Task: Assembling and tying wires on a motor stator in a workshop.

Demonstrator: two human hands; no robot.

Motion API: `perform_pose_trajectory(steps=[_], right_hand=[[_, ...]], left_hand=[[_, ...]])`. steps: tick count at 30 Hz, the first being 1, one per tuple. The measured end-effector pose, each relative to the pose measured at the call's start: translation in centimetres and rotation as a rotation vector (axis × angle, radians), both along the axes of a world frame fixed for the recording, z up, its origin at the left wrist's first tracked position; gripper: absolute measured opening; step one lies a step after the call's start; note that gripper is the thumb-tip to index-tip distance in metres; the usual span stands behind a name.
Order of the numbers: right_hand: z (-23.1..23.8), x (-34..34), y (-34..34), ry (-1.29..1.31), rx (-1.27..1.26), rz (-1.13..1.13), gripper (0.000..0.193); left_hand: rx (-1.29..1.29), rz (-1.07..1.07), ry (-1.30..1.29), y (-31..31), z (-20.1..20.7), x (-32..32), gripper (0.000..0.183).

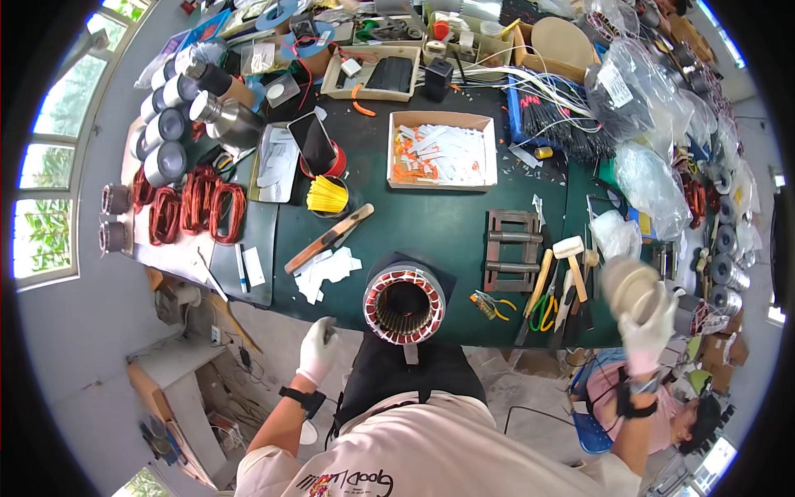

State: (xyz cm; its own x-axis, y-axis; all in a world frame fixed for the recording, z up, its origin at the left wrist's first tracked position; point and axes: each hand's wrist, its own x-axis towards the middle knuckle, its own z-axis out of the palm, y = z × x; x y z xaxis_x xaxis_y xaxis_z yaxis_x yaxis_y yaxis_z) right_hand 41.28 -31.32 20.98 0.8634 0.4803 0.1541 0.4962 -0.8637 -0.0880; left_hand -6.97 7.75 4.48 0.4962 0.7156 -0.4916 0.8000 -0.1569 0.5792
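A motor stator [374,286] stands at the near table edge in front of me, its bore facing up. White and red slot liners and windings ring its opening. My left hand [317,352], in a white glove, hangs left of it just off the table edge, apparently empty, with fingers loosely bent. At the right end of the table my gloved right hand [648,331] grips a beige-grey round cylinder [631,286], smeared by motion. Beside that hand lie a white-headed mallet [570,248], green-handled scissors [544,313] and yellow-handled pliers [494,306].
A cardboard box [443,178] of white and orange slips stands mid-table. Nearer are a wooden stick [330,238], white paper pieces [327,272], a pot of yellow strips [328,196] and a brown metal frame [511,250]. Copper coils [197,203] lie left; a person [617,389] sits right.
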Motion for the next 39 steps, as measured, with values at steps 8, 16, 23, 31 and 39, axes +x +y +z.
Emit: perform_pose_trajectory(steps=[8, 16, 23, 31, 39], right_hand=[[3.1, -17.5, 17.1, 0.304, 0.155, 0.500, 0.084], [0.6, -23.0, 27.2, 0.411, 0.022, 0.581, 0.074], [-4.0, -23.3, 29.9, 0.458, -0.191, 0.713, 0.053], [-8.8, -23.8, 29.7, 0.677, -0.324, 0.632, 0.046], [-13.9, -25.5, 27.6, 1.213, -0.105, 0.363, 0.046]], left_hand=[[0.006, -0.104, -0.351, 2.4, 1.3, 3.6, 0.032], [0.080, -0.301, -0.645, 5.9, 5.2, 7.3, 0.027], [-0.126, -0.777, -1.098, 3.6, 10.7, 13.7, 0.025], [0.030, -0.904, -0.819, -0.9, 10.1, 18.1, 0.027], [0.065, -0.906, -0.835, -8.9, 8.3, 14.5, 0.037]])
